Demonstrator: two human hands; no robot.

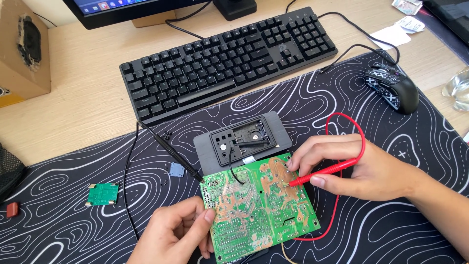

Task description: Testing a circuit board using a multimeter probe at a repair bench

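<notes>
your right hand (364,171) pinched the red probe (325,172) onto the green board (254,208) while your left hand (178,232) gripped the board's edge; a slip could have bridged neighbouring solder joints.

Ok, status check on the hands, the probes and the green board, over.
Left hand grips the green circuit board by its edge. Right hand presses the red probe onto it. Black probe rests at the board's corner, unheld.

A dark monitor screen (132,10) stands far beyond both hands, its lower edge showing coloured icons. A brown cardboard box (22,49) sits well beyond the left hand (171,234).
</notes>
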